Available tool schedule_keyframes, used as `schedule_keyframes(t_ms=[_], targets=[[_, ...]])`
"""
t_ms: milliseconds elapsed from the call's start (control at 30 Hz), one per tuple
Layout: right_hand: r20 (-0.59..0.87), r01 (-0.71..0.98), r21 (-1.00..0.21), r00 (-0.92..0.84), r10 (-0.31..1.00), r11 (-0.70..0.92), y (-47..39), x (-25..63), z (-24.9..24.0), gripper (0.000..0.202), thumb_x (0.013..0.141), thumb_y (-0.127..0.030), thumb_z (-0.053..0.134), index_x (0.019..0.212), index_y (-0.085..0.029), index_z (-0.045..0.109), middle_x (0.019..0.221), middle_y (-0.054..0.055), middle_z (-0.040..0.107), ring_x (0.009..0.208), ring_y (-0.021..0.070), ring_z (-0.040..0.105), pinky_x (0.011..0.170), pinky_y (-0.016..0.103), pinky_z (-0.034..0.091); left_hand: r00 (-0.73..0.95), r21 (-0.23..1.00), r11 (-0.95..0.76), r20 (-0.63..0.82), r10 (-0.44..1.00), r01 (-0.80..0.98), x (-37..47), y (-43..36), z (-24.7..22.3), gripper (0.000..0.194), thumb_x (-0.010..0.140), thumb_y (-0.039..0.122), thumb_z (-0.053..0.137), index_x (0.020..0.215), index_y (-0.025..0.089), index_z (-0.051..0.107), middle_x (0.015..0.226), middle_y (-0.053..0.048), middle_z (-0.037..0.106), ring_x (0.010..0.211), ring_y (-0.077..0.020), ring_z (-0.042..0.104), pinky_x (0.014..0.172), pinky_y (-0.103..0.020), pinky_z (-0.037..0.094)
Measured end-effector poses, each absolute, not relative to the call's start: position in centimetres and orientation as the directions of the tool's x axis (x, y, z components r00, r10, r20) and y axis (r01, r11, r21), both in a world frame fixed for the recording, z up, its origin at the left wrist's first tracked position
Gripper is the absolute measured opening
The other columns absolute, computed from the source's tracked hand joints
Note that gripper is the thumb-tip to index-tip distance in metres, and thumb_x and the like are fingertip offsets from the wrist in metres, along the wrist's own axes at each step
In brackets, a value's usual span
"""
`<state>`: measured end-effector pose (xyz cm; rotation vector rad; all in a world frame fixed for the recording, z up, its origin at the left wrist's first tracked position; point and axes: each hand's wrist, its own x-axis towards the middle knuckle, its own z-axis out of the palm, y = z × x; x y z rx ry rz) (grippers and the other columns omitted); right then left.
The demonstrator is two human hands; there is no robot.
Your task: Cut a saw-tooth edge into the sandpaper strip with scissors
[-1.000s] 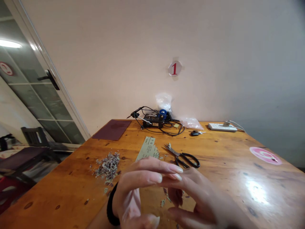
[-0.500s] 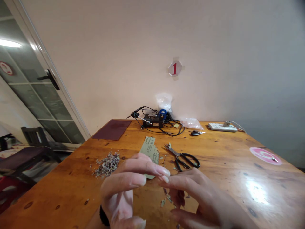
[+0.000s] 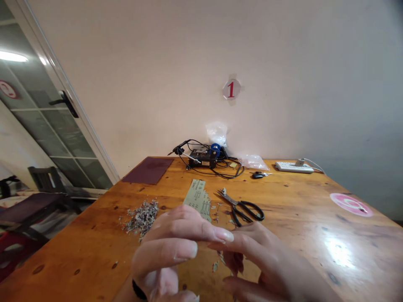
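My left hand (image 3: 170, 245) hovers over the near part of the table, its fingers stretched and bent to the right with the thumb apart below. The tip of its index finger meets the index finger of my right hand (image 3: 267, 258). That right hand has its index finger extended and its thumb spread lower down; no object shows in either hand. Just beyond lies a grey-green printed sheet (image 3: 199, 197) with a jagged cut edge, partly covered by my left hand. Black-handled scissors (image 3: 244, 209) rest with blades parted beyond my right hand.
A heap of small scraps (image 3: 143, 218) sits left of my hands on the wooden table (image 3: 94, 251). At the back are a soldering station (image 3: 203, 159), plastic bags (image 3: 253, 162), a maroon mat (image 3: 147, 170), keys (image 3: 260, 175) and a power strip (image 3: 293, 167).
My left hand's fingertips have shifted slightly right and down, further over my right index finger. The objects on the table stay where they were.
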<state>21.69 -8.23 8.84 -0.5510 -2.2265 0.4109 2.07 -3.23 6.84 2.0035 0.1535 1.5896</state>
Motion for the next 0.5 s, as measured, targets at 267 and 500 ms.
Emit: schedule_keyframes(t_ms=[267,500], targets=[[0.58,0.317,-0.46,-0.601,0.551,0.83,-8.4,21.7,8.9,0.021,0.104,-0.04,0.049,0.1,-0.021,0.058,0.068,0.0,0.068,0.054,0.0133,0.063,0.05,0.024,0.045,0.246,0.323,-0.91,0.934,0.261,-0.26,2.1,-3.1,7.6,0.056,0.083,0.058,0.069,0.135,0.047,0.052,0.112,0.0,0.078,0.068,-0.0222,0.075,0.057,-0.038,0.062],[0.573,0.349,-0.442,-0.599,0.559,0.826,-8.6,21.7,9.3,0.03,0.106,-0.043,0.045,0.093,-0.02,0.059,0.068,0.002,0.07,0.054,0.0134,0.065,0.05,0.024,0.045,0.266,0.286,-0.925,0.939,0.219,-0.249,1.7,-3.1,8.1,0.056,0.085,0.058,0.067,0.136,0.04,0.054,0.111,-0.005,0.078,0.075,-0.0251,0.077,0.06,-0.038,0.064]])
